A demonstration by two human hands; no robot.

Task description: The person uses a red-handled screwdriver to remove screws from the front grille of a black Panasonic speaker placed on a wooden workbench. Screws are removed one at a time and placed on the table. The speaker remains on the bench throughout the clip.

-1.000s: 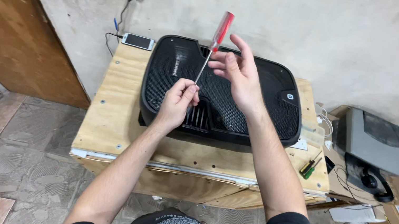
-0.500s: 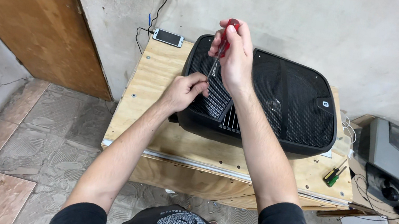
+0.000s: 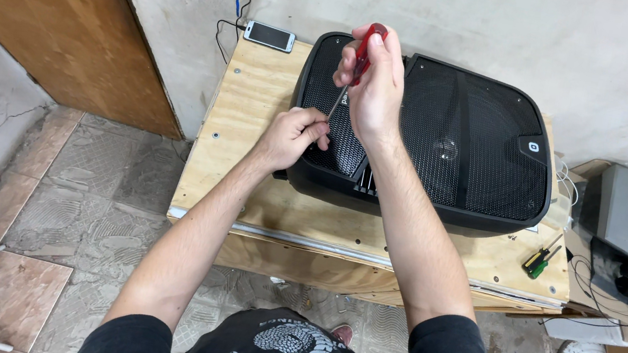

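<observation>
A long screwdriver with a red plastic handle (image 3: 365,52) is gripped upright in the closed right hand (image 3: 375,94), while its thin metal shaft is pinched low by the curled fingers of the left hand (image 3: 295,133). The tip is set against the left part of the large black speaker cabinet with a metal mesh grille (image 3: 462,141), laid flat on the pale plywood workbench (image 3: 248,116). If the shaft is tilted, the tip could likely slip and the mesh be scratched or the left fingers jabbed.

Red-handled screwdriver (image 3: 357,62) upright, tip on black speaker (image 3: 454,140) lying flat on bench
</observation>
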